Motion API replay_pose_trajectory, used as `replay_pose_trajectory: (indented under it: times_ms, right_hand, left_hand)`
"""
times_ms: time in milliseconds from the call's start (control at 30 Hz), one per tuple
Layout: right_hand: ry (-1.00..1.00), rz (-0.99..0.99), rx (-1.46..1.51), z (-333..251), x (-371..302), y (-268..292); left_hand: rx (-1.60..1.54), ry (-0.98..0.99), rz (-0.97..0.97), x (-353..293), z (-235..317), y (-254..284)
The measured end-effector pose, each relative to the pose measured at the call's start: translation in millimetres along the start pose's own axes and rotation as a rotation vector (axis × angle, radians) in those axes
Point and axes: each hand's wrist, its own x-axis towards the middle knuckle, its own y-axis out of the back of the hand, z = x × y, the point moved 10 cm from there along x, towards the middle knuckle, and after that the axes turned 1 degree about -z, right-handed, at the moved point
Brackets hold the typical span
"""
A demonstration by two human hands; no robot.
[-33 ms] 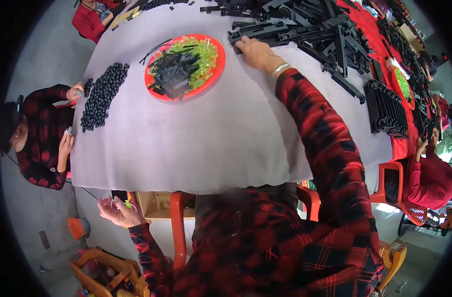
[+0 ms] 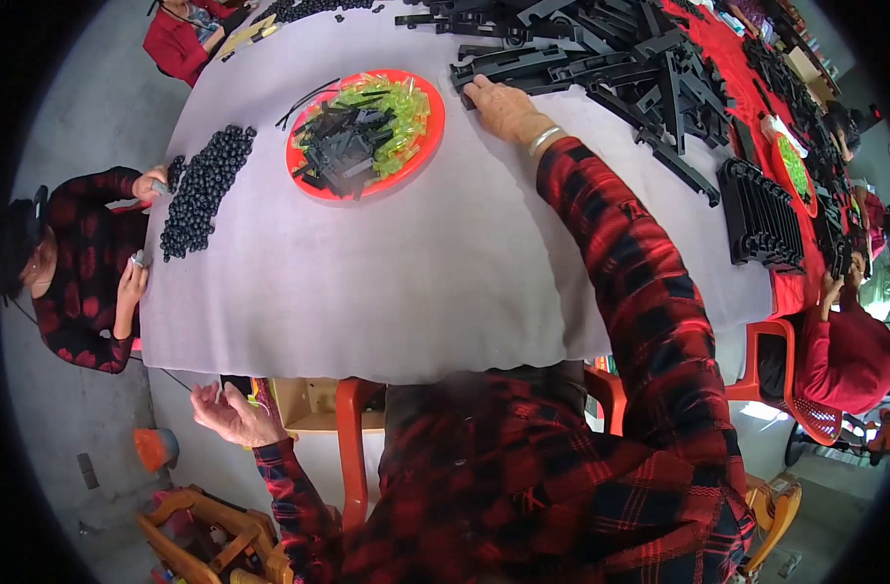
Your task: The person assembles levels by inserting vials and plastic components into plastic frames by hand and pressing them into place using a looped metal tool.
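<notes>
My right hand (image 2: 503, 105) reaches to the far side of the table, its fingers closed round the near-left end of a long black plastic part (image 2: 516, 64). That part lies at the edge of a heap of similar black parts (image 2: 671, 83). Off the table's near left edge, my left hand (image 2: 233, 414) hangs in the air, fingers loosely curled and apart, with nothing plainly in it. An orange-red plate (image 2: 433, 146) stands left of my right hand. On it are small black strips (image 2: 346, 146) and yellow-green clear pieces (image 2: 403, 105).
Small black round pieces (image 2: 203, 190) lie in a pile at the left, where a co-worker's hands (image 2: 133, 277) rest. A row of black parts (image 2: 760, 214) stands at the right. Below the table edge are an open box (image 2: 318, 404) and a red chair (image 2: 352, 438).
My right forearm has shifted very slightly to the left, the hand staying at the black part. Otherwise hardly anything differs.
</notes>
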Motion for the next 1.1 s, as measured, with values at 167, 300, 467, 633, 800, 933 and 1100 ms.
replay_pose_trajectory:
  times_ms: [167, 300, 467, 633, 800, 933, 1100]
  right_hand:
    - [0.014, 0.075, 0.028, -8.6, -9.6, 7.3]
    - [0.292, -0.008, 0.120, -60.3, -68.0, 28.5]
    - [0.384, 0.130, 0.533, -107.9, -170.6, 91.3]
    - [0.353, 0.374, 0.994, -110.9, -234.3, 130.3]
    - [0.042, 0.313, 1.836, -67.2, -247.7, 84.6]
    - [0.048, 0.204, 2.090, -50.6, -251.8, 56.8]
    - [-0.318, 0.043, 1.621, -9.2, -279.9, 39.6]
  left_hand:
    - [-0.152, -0.123, -0.163, 0.0, 83.0, -56.8]
    - [-0.270, -0.259, -0.399, -37.6, 138.3, -125.7]
    - [-0.332, -0.312, -0.754, -71.6, 185.5, -204.1]
    - [-0.422, -0.204, -0.983, -83.0, 196.4, -255.5]
    - [-0.376, -0.462, -1.011, -85.8, 206.7, -288.8]
    - [-0.298, -0.600, -1.195, -111.8, 198.3, -308.3]
    - [-0.242, -0.451, -1.128, -108.9, 186.6, -284.0]
